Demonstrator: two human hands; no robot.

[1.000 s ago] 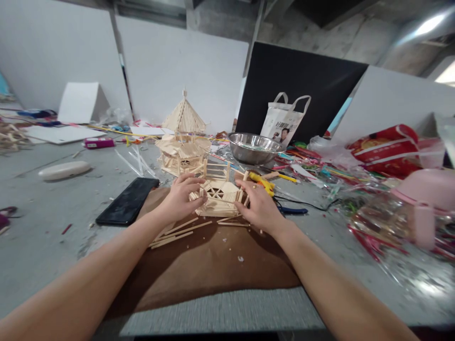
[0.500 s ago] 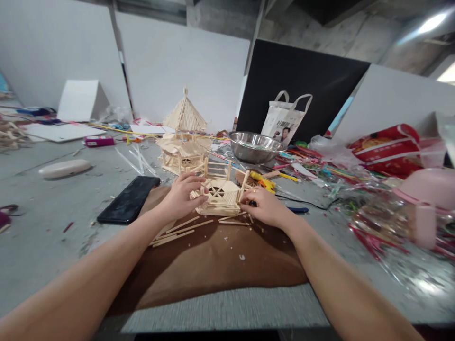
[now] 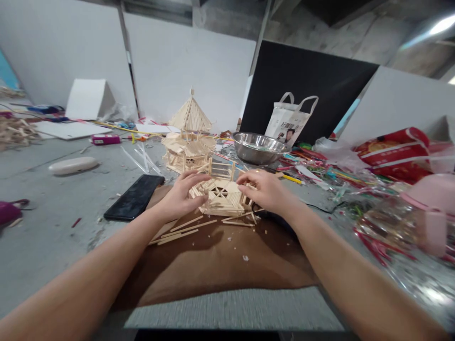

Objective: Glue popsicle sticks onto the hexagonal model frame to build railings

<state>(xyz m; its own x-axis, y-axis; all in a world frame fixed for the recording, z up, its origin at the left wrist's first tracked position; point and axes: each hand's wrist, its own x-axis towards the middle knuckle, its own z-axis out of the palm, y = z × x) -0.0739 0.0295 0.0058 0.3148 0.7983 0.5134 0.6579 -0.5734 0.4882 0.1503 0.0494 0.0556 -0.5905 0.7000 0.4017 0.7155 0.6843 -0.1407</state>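
A small pavilion base built of pale wooden sticks sits on brown sheeting in front of me, with a spoked hexagonal opening and a railing along its back. My left hand curls round its left side, thumb and fingers on the edge. Over the right side, my right hand has its bent fingertips at the upright there, which they mostly hide. Just behind stands a taller stick pavilion with a pointed roof. Loose sticks lie in front of the base.
A black phone lies to the left on the brown sheet. Farther back are a steel bowl and a white bag. Tangled coloured strips, a red package and a pink-lidded jug crowd the right side.
My right hand has risen from the base's lower right corner to its upper right side, covering the upright there. The left hand keeps its place. The view has shifted slightly.
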